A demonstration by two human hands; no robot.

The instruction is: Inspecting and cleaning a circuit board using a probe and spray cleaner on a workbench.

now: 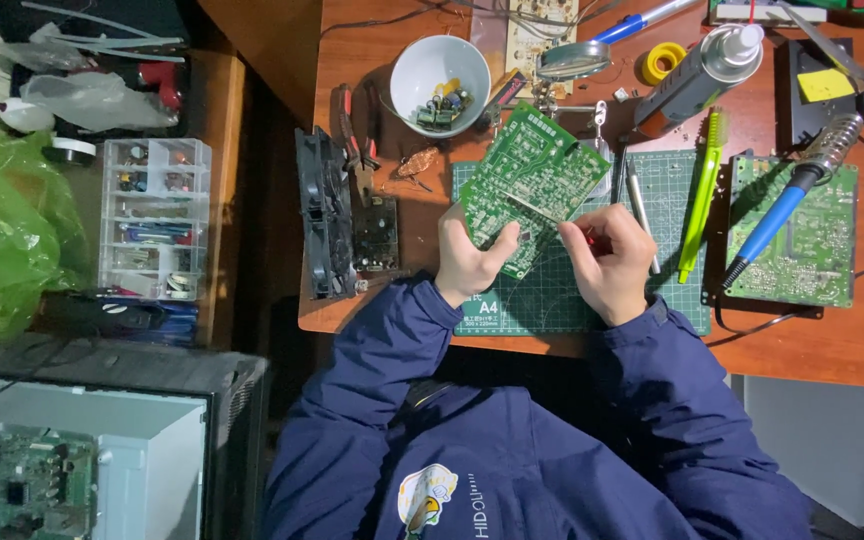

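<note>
Two hands met over the green cutting mat (672, 190), and everything else on the wooden desk (852, 330) lay around that mat. The left hand (470, 262) gripped a green circuit board (537, 170) by its lower corner, tilting it up off the mat with its trace side up, so it seemed, to give the other hand a clear angle. The right hand (612, 262) was closed around a thin tool with a red handle (589, 238), its metal tip laid against the board's face; I could not tell what kind of tool it was.

Right of the mat, a blue-handled soldering iron (787, 205) rested across a second circuit board (802, 245), parked out of the way but within reach. A green plastic tool (702, 190) lay along the mat's right side. Beyond the mat's far edge stood a white bowl (439, 70) of small components and a spray can (697, 75) on its side. Left of the mat sat a black fan (322, 215).
</note>
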